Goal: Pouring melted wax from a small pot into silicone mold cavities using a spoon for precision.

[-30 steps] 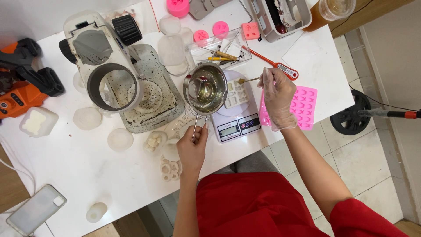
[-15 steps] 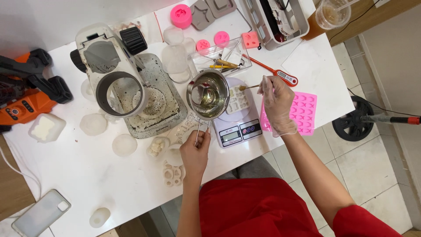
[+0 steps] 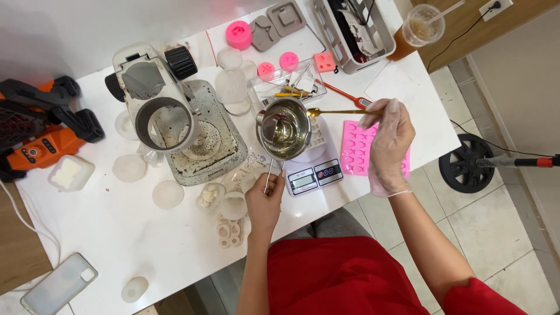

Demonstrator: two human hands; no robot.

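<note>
My left hand [image 3: 263, 202] grips the wire handle of a small steel pot [image 3: 284, 128] that rests on a white kitchen scale [image 3: 312, 169]. The pot holds clear liquid. My right hand [image 3: 389, 143], in a thin clear glove, holds a gold spoon [image 3: 335, 111] by its handle, level, with the bowl end at the pot's right rim. Under that hand a pink silicone mould [image 3: 359, 149] with small shaped cavities lies flat on the white table [image 3: 105, 233].
A stained grey machine with a round opening [image 3: 166, 116] stands left of the pot. Pink and grey moulds [image 3: 274, 20], a red thermometer [image 3: 344, 93], a clear tray of tools [image 3: 289, 87], a drink cup [image 3: 423, 26], white wax pieces [image 3: 224, 230] and a phone [image 3: 58, 284] lie around.
My right hand has drawn the spoon back to the right, away from the pot's middle. The view has shifted slightly; my left hand keeps the pot handle.
</note>
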